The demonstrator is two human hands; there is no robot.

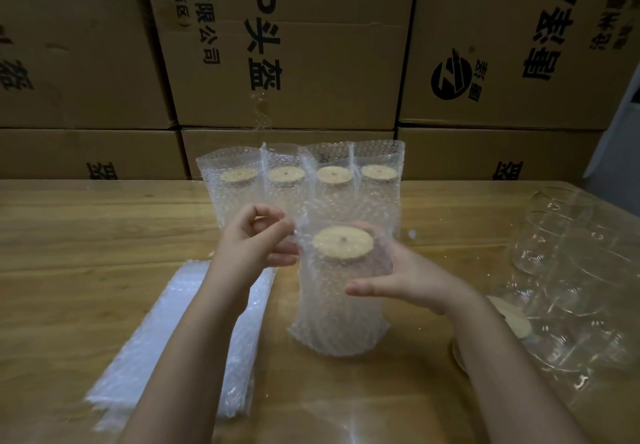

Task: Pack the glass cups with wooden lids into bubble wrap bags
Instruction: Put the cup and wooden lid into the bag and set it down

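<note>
I am working at the table [86, 229], with a wall of cardboard boxes [294, 45] standing behind it at 12 o'clock. By my reckoning I am somewhere in the middle of the job. At 3 o'clock a nested stack of bare glass cups [568, 270] is lying on its side, waiting for lids and bags. I cannot count the cups through the glare. At 8 o'clock a flat pile of empty bags [180, 332] is lying ready.

At 12 o'clock, near the table's far edge, four packed cups [322, 187] are standing in a row. Each is upright in its own bag with a wooden lid showing through the top.

In the middle, the fifth bubble wrap bag [341, 308] is standing upright and holding a cup, with its wooden lid [343, 242] sitting low inside the open mouth. My left hand [252, 239] is pinching the bag's top edge at 9 o'clock between thumb and forefinger. My right hand [415, 277] is cupping the bag from 3 o'clock, fingers curled behind it and thumb out in front. This one is looking nearly done.

A few loose lids [512, 319] are lying at 4 o'clock, partly hidden by my forearm.
</note>
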